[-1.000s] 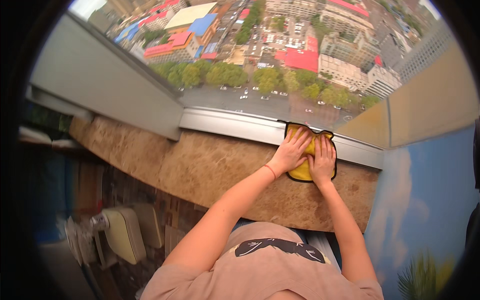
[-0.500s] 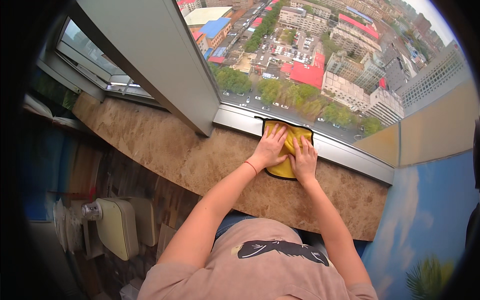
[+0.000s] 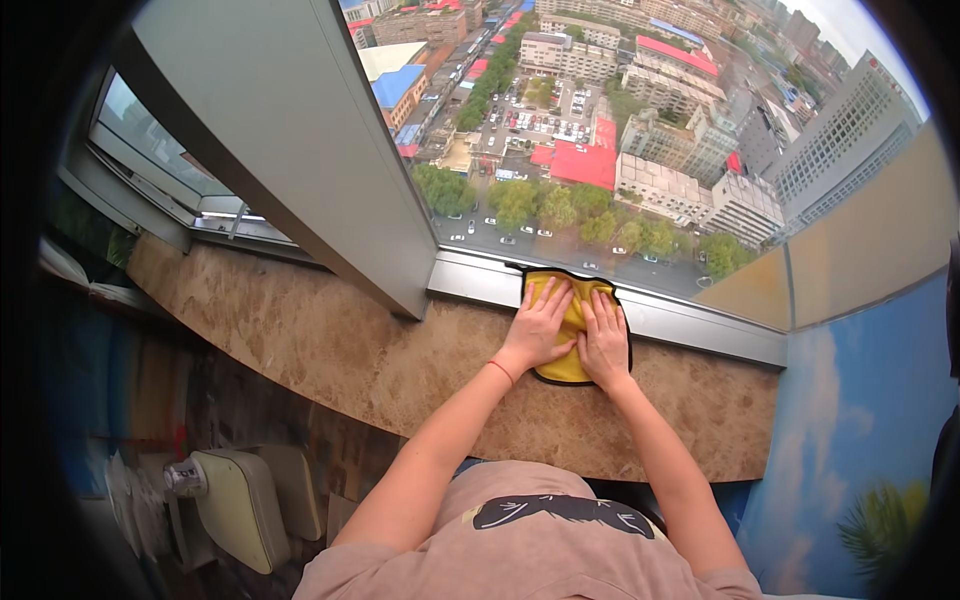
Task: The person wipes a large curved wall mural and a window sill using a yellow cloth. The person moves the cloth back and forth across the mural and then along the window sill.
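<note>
A yellow cloth with black edging [image 3: 566, 370] lies across the silver window frame ledge and the brown marbled sill. Flat on the cloth's left part rests my left hand [image 3: 537, 328], fingers stretched and slightly apart, a thin red band at its wrist. My right hand [image 3: 604, 340] presses on the right part, fingers extended and lying close together. Creases run through the fabric between both hands. A short black loop [image 3: 515, 266] sticks out at its upper left corner.
The brown sill [image 3: 350, 350] curves along the window [image 3: 560, 130]. A thick grey post [image 3: 280, 140] stands left of my hands, with another window section beyond it. At right is a blue painted wall [image 3: 850, 420]; a cream-coloured object [image 3: 240, 510] is at lower left.
The view has tilted, so the sill and cloth appear lower in the picture. My right hand's fingers lie straighter and closer together; both hands stay on the cloth.
</note>
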The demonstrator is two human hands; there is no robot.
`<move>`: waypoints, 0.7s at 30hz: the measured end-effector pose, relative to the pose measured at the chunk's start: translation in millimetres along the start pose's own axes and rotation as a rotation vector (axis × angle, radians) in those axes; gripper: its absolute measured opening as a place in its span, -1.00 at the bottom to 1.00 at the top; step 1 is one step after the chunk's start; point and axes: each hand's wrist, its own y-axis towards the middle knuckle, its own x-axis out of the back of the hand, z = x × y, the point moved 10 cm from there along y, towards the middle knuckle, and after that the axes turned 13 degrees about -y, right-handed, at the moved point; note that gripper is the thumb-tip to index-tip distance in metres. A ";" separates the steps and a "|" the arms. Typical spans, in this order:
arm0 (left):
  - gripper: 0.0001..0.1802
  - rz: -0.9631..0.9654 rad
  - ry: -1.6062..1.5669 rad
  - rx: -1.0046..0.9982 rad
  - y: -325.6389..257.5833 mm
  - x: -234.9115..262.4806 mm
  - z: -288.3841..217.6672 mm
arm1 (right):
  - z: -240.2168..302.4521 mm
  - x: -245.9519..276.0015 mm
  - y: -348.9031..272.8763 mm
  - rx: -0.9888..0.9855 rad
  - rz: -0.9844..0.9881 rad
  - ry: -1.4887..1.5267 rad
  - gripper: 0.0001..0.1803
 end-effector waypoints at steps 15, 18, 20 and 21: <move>-0.24 -0.086 0.090 0.195 -45.0 89.0 104.4 | 114.2 -11.8 66.7 0.191 -0.019 0.141 -0.42; -0.22 -0.079 0.039 0.212 -43.4 104.4 120.5 | 130.2 -19.8 82.9 0.231 -0.033 0.154 -0.41; -0.22 -0.085 0.034 0.208 -42.7 105.5 123.7 | 137.1 -23.7 92.7 0.249 -0.026 0.181 -0.40; -0.22 -0.090 0.034 0.210 -44.7 106.3 125.1 | 140.4 -23.6 96.5 0.251 -0.016 0.188 -0.39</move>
